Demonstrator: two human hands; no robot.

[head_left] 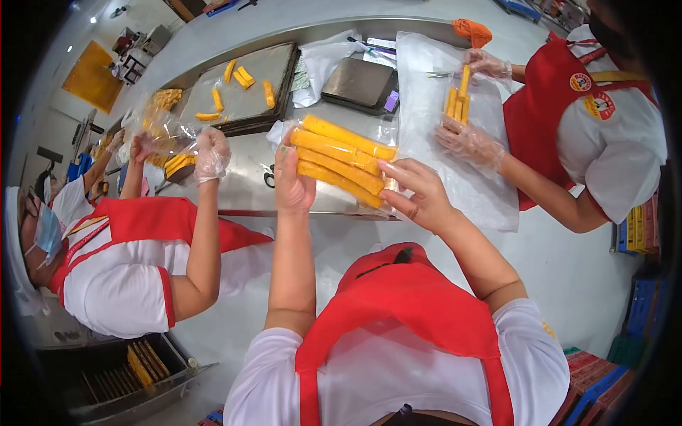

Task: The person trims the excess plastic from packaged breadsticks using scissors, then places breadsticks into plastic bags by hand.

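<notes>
Several yellow sticks in a clear plastic bag (pixel 339 157) are held up in front of me, over the near edge of the steel table (pixel 245 157). My left hand (pixel 293 177) grips the bag's left end. At its right end, my right hand (pixel 418 192) pinches the plastic between thumb and fingers. The sticks lie side by side, tilted down to the right. Just left of my left hand, dark scissors (pixel 269 176) rest on the table.
A tray (pixel 245 78) with loose yellow sticks and a black scale (pixel 359 84) stand beyond my hands. At the right a gloved co-worker (pixel 547 121) holds a bag of sticks over white sheeting (pixel 426 113); another co-worker (pixel 135 241) handles plastic at the left.
</notes>
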